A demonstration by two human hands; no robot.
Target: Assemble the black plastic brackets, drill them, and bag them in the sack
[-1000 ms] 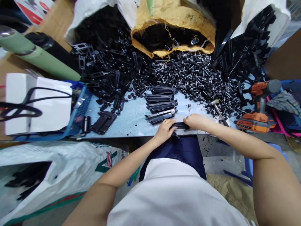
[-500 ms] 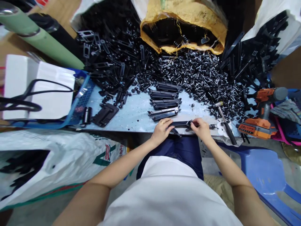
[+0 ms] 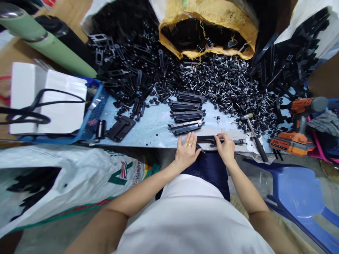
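Note:
A long black plastic bar (image 3: 206, 138) lies along the table's front edge, between my hands. Flat over its left end rests my left hand (image 3: 186, 151), fingers stretched out and a ring on one of them. My right hand (image 3: 225, 147) pinches the bar's right end between thumb and fingers. Below the bar, another dark piece is partly hidden by my left hand. Just behind my hands sits a row of several black assembled bar parts (image 3: 187, 115). One small black-headed pin (image 3: 218, 119) stands apart on the blue table.
A hammer (image 3: 254, 137) and an orange cordless drill (image 3: 293, 130) lie to the right. Piles of pins (image 3: 225, 81) and black plastic parts (image 3: 127, 74) cover the back, below a yellow sack (image 3: 209, 14). At left is a blue basket (image 3: 97, 109); a blue chair (image 3: 299, 192) stands lower right.
My left hand has gone from gripping the bar's left end to lying flat with straightened fingers. My right forearm has swung inward, and the right hand now pinches the bar's right end.

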